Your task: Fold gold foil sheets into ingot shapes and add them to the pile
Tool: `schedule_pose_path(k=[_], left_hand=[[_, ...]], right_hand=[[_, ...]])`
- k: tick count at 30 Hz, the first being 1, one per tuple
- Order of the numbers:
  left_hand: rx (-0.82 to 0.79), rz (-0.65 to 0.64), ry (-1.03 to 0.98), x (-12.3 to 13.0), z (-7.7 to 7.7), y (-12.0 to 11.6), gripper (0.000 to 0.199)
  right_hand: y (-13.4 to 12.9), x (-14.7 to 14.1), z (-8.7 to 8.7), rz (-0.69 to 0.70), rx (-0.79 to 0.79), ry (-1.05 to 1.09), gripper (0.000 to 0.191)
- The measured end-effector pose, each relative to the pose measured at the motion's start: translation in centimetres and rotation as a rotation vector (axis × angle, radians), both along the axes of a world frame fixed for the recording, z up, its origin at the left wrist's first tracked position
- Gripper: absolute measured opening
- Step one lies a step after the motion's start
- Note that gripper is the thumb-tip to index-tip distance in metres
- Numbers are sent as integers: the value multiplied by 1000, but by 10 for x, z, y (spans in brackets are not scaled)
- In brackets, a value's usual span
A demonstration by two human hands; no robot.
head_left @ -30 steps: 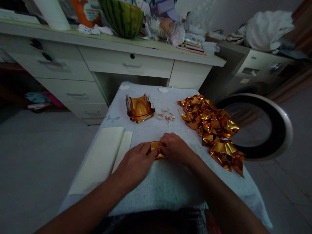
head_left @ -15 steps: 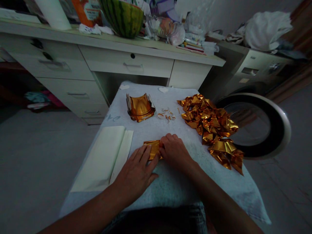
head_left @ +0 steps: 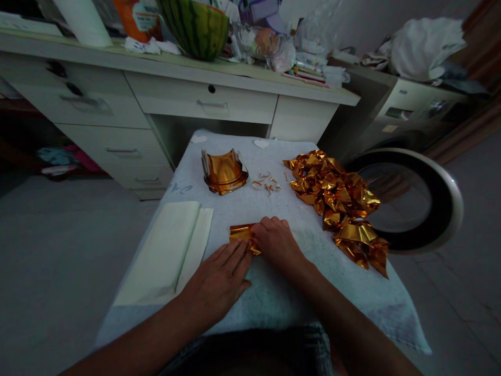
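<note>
- The left hand (head_left: 214, 282) lies flat, fingers extended and close together, their tips on the near edge of a gold foil piece (head_left: 239, 231); it presses rather than grips.
- The right hand (head_left: 276, 241) is curled narrow over the right end of that same piece and seems to pinch it; its fingertips are partly hidden, so how firmly I cannot tell.
- The foil piece sits just ahead of the left fingertips and against the right fingers, flat on the table cloth (head_left: 270, 300), its near right corner crumpled.
- Left of the left hand, near its wrist, lies folded cream paper (head_left: 166, 243).
- Beyond both hands stands a curved stack of gold sheets (head_left: 224, 168); to its right, ahead of the right hand, are small curled scraps (head_left: 270, 186).
- Right of the right hand, well apart from it, spreads a heap of folded gold pieces (head_left: 332, 190).
- Likeliest trouble: the foil could crease off line or tear at the crumpled corner if the right fingers pull while the left presses unevenly.
- The cloth may ruck under a sideways push, skewing the piece.
- If the left forearm drags outward, it could shift the cream paper; a wide right elbow could nudge the heap's near end off the edge.
</note>
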State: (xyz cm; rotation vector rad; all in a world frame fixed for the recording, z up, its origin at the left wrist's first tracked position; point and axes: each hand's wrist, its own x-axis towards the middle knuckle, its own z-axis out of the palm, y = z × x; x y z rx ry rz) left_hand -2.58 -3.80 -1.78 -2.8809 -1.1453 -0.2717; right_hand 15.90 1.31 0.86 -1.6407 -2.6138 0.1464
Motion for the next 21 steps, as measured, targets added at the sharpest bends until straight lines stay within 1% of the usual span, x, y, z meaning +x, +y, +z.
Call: schedule_pose_path(k=[2, 4, 9, 14, 17, 21], left_hand=[[8, -3, 2, -2, 0, 0, 53], [17, -11, -7, -4, -2, 1, 53], [78, -18, 1, -14, -4, 1, 45], [173, -16, 26, -26, 1, -4, 42], [193, -22, 10, -32, 2, -7, 42], [194, 5, 6, -35, 1, -11, 40]], right_hand=[[1, 1, -2, 30, -11, 32, 14], [1, 1, -4, 30, -29, 54, 14], [1, 0, -3, -19, -47, 69, 15], [-4, -3, 0, -52, -47, 60, 19], [-10, -7, 4, -81, -33, 83, 19], [-18, -16, 5, -146, -3, 108, 37]])
